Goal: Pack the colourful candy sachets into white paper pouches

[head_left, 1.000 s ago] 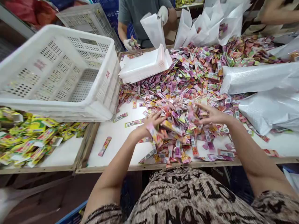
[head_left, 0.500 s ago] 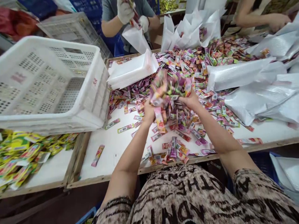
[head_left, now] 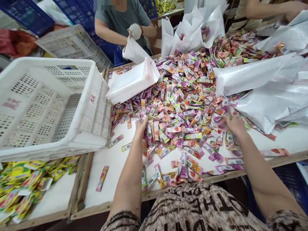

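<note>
A wide pile of small stick-shaped sachets in pink, purple, orange and green covers the middle of the white table. At the pile's left edge is my left hand, turned on its side with the thumb up and apart, touching sachets; its other fingers are partly hidden. My right hand is at the right edge, near the white bags, blurred by motion with fingers stretched toward the pile. Neither hand visibly lifts any sachets. A few loose sachets lie close to my body along the table's front edge.
A white plastic crate stands at left, above yellow packets. Flat white bags are stacked behind the pile. Filled white bags lie at right, upright ones at the back. A gloved co-worker handles a bag opposite.
The heap of sachets held between both hands has been let go onto the pile. My hands have moved apart, left hand leftward and right hand rightward. The view has shifted slightly.
</note>
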The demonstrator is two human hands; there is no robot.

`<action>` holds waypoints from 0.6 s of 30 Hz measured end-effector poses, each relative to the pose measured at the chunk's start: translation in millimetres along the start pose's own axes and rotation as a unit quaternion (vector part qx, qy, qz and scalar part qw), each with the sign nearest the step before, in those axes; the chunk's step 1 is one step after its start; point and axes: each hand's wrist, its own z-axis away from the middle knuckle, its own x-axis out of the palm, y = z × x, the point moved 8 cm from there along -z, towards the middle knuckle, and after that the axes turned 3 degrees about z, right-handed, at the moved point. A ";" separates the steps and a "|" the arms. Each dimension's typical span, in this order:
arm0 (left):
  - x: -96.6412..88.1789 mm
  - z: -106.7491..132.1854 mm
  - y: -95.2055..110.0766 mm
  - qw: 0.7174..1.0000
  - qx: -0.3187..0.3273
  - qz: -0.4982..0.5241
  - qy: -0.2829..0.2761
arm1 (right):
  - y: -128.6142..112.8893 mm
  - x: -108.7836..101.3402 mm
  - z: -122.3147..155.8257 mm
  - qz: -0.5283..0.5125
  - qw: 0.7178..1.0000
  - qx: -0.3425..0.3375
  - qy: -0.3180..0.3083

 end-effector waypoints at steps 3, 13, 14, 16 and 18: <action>64.5 9.2 18.4 0.994 0.037 0.073 -0.069 | -113.6 32.4 6.0 -0.103 0.991 -0.082 -0.034; 136.5 68.0 90.9 0.915 0.058 0.300 -0.263 | -262.7 -48.1 59.1 -0.436 0.837 -0.311 -0.110; 134.0 71.2 100.2 0.915 0.091 0.287 -0.268 | -255.9 -66.9 57.8 -0.403 0.854 -0.323 -0.067; 127.0 72.4 109.7 0.933 0.149 0.218 -0.246 | -246.7 -93.2 53.9 -0.316 0.880 -0.354 -0.001; 120.5 67.4 100.7 0.962 0.153 0.076 -0.212 | -243.9 -93.0 48.9 -0.228 0.889 -0.398 -0.009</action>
